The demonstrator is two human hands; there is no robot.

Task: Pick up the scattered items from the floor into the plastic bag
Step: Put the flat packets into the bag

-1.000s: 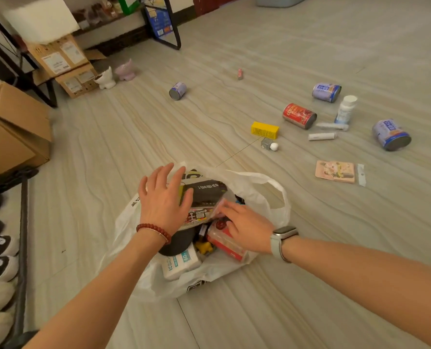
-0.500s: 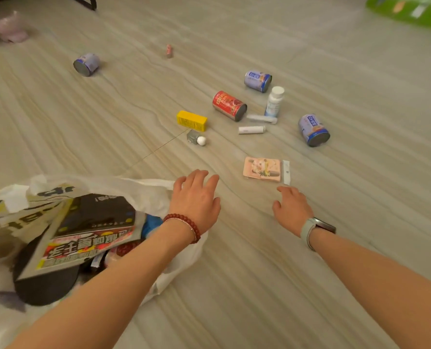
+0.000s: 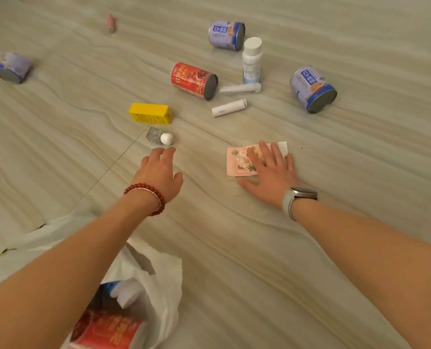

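The white plastic bag [image 3: 159,278] lies at the bottom left under my left forearm, with a red packet [image 3: 108,331] showing inside. My left hand [image 3: 159,172] hovers open, fingertips just short of a small clear bottle with a white cap [image 3: 159,137]. My right hand [image 3: 272,170] lies flat with spread fingers on a pink flowered packet [image 3: 237,162]; a white strip [image 3: 282,146] peeks out past the fingertips. Farther off lie a yellow box [image 3: 151,113], a red can [image 3: 193,80], two white tubes [image 3: 229,108] and a white bottle [image 3: 252,60].
Three blue-and-lilac cans lie on their sides: one at the far left [image 3: 12,67], one at the top [image 3: 226,35], one at the right [image 3: 312,89]. A small pink tube [image 3: 110,22] lies far back. The floor is pale streaked tile.
Both hands left the bag and reached forward over the floor. The right hand has come down on the pink packet; the left has neared the small bottle. The view swung right, bag now bottom left.
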